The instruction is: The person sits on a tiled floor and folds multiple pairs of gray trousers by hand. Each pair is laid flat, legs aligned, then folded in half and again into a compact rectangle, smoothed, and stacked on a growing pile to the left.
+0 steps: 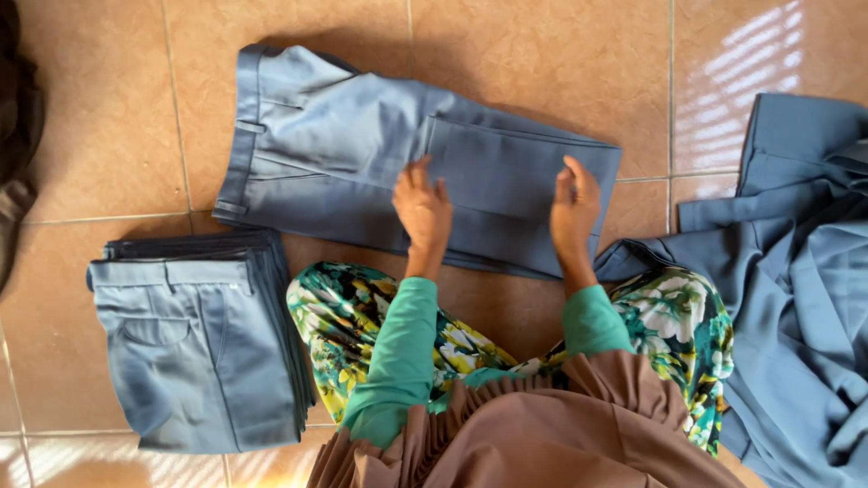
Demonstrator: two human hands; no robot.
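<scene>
Grey-blue trousers [344, 145] lie flat on the tiled floor in front of me, waistband to the left, with the leg ends folded back over the middle. My left hand [421, 210] rests palm down on the folded leg part, near its left edge. My right hand [574, 210] presses flat on the same fold near its right end. Both hands have fingers spread and grip nothing. Green sleeves cover my forearms.
A neat stack of folded grey-blue trousers [194, 348] sits at the lower left. A loose heap of unfolded grey-blue garments [800, 271] lies at the right. Dark cloth [14, 136] shows at the left edge. My knees in floral fabric [339, 312] are just below the trousers.
</scene>
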